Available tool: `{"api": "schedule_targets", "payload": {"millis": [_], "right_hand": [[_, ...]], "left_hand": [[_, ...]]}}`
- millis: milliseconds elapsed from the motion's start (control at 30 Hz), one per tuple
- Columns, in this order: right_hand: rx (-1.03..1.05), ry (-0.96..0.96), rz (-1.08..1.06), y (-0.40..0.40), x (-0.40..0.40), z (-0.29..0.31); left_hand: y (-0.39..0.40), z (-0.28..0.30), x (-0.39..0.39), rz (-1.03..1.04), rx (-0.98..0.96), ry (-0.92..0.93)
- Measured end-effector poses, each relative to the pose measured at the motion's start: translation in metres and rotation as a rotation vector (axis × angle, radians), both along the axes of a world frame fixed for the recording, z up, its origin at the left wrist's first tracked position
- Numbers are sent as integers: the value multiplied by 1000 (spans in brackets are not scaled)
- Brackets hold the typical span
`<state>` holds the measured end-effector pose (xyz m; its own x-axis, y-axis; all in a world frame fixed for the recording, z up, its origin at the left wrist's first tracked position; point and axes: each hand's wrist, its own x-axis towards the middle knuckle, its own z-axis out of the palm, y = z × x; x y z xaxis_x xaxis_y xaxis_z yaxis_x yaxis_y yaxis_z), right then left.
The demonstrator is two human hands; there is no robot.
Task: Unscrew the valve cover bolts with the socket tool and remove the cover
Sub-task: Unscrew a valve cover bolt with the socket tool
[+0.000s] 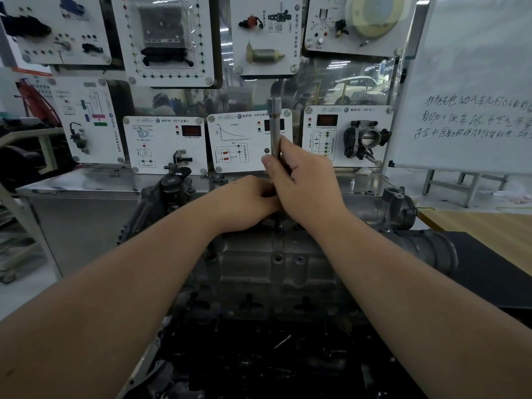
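Note:
A grey metal valve cover (276, 263) lies across the top of the engine in front of me. A long silver socket tool (275, 125) stands upright over the cover's far edge. My right hand (305, 185) grips its shaft, thumb on the left side. My left hand (247, 203) is curled around the tool's lower part just beside the right hand. Below the hands a dark bolt (277, 226) sticks up from the cover, with the tool's lower end hidden by my fingers. Two bolt holes (277, 258) show on the near face.
Behind the engine stands a display board with white panels (165, 144) and a throttle body (367, 138). A whiteboard (472, 90) leans at the right. A wooden table (489, 226) and black mat lie to the right, and a black intake hose (431, 249).

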<state>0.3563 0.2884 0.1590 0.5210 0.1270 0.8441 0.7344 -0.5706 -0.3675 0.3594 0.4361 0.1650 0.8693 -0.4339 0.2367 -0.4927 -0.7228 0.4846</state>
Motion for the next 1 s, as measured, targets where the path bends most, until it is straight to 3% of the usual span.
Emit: {"api": "schedule_targets", "payload": {"millis": [167,367,533,800,1000], "right_hand": [[-34,119,33,3,-8,3],[30,77,81,-1,0,-1],[10,-54,-25,3,-1,1],[10,51,54,2,-3,-1],[63,-28,23,1,1,-2]], "left_hand": [[0,2,-6,-8,-18,27],[0,2,-5,-9,24,-36],[-1,1,-3,-4,7,-35],[2,3,-8,-14,11,-30],[-1,3,-6,-14,19,-46]]}}
